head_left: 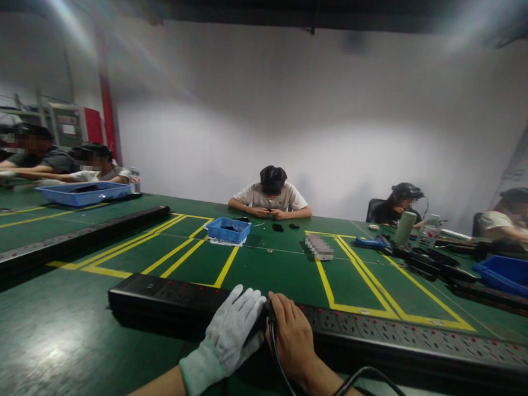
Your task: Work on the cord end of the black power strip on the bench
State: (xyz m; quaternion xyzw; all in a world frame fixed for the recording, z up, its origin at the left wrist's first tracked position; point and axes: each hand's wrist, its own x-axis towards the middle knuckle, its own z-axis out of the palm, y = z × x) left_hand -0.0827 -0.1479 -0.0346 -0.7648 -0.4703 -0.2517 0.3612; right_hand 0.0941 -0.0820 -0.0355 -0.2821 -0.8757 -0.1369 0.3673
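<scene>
A long black power strip (372,329) with rows of sockets and small red dots lies across the table in front of me. My left hand (234,325), in a white knitted glove, rests on the strip with its fingers stretched out flat. Bare, my right hand (291,335) is closed at the strip around a black plug (269,310), mostly covered by the fingers. From the plug a thick black cable (343,389) loops down and off to the lower right. Both hands are side by side, nearly touching. Whether the plug sits in a socket I cannot tell.
On the green table (281,265) with yellow tape lines stand a small blue bin (229,232) and a pale box (319,248). Another power strip (75,242) lies left. A green bottle (405,228), black parts and a blue bin (514,276) are right. Several people sit around.
</scene>
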